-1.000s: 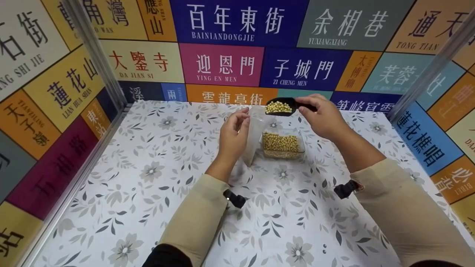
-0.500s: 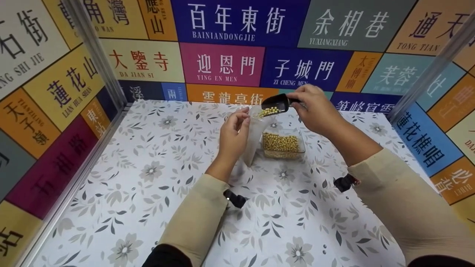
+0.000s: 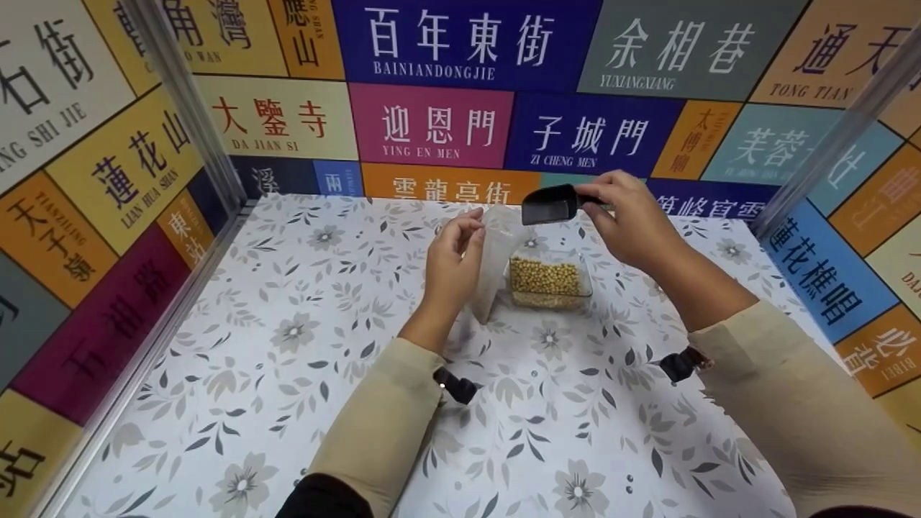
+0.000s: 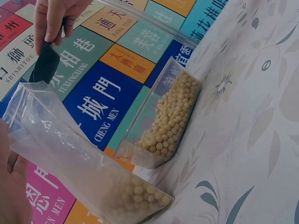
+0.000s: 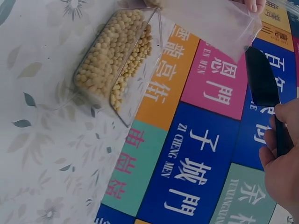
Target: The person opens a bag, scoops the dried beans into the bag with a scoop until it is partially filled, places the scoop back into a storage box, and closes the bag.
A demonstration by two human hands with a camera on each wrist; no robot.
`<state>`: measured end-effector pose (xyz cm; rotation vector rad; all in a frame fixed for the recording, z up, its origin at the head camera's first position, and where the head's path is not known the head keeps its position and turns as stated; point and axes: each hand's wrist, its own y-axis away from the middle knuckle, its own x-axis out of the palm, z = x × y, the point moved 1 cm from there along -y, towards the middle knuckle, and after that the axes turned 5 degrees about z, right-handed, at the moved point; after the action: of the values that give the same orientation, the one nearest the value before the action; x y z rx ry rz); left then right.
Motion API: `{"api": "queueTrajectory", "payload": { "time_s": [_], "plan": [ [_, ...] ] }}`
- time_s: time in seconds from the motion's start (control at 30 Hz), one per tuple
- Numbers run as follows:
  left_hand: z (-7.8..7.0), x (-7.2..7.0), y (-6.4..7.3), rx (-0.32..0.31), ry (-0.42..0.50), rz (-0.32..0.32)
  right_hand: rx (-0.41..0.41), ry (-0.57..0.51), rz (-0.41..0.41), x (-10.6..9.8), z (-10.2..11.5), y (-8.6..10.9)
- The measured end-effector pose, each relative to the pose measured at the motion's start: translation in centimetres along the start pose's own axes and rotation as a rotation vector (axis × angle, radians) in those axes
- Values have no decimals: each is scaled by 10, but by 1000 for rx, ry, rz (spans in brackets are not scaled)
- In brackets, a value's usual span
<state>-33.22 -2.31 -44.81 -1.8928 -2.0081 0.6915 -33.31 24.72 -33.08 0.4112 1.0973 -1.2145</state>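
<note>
My left hand (image 3: 453, 255) holds a translucent plastic bag (image 3: 495, 255) upright by its top edge. Soybeans (image 4: 140, 193) lie in the bottom of the bag, as the left wrist view shows. My right hand (image 3: 626, 216) grips the handle of a black scoop (image 3: 550, 204), which is beside the bag's mouth, above the table. No beans show in the scoop's tray. Below it, a clear rectangular container (image 3: 584, 288) partly filled with soybeans (image 3: 543, 277) stands on the table, just right of the bag. The left fingers behind the bag are partly hidden in the left wrist view.
A white cloth with grey flowers and leaves covers the table (image 3: 288, 403). Panels of coloured signs (image 3: 432, 122) rise along the back and both sides. Metal posts (image 3: 180, 108) stand at the corners. Each wrist wears a small black camera (image 3: 455, 385).
The scoop tipped over the bag's mouth, and its soybeans went out of it. My right hand has then drawn back a little to the right with the scoop. The left hand stays put.
</note>
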Motion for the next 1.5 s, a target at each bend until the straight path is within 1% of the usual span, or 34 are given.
{"api": "queueTrajectory", "payload": {
  "time_s": [0.23,0.33,0.5,0.67,0.83,1.0,1.2,1.37,1.5],
  "plan": [
    [1,0,0,0,19,-10,149,-65,-13,1,-33,15],
    [0,0,1,-8,15,-7,206,-70,13,7,-47,20],
    [-1,1,1,-19,15,-2,259,-51,81,22,-68,25],
    [-1,1,1,-10,12,-2,273,-58,112,37,-80,29],
    [-2,2,2,-14,-4,-2,284,-49,137,47,-85,31],
    [-1,1,2,-12,-1,-2,271,-22,159,55,-89,32],
    [-1,1,1,-14,10,-5,218,18,145,64,-89,29],
    [0,1,0,-9,10,-8,210,51,168,69,-85,27],
    [-1,1,0,-8,6,-2,182,114,185,70,-81,27]
  ]
}}
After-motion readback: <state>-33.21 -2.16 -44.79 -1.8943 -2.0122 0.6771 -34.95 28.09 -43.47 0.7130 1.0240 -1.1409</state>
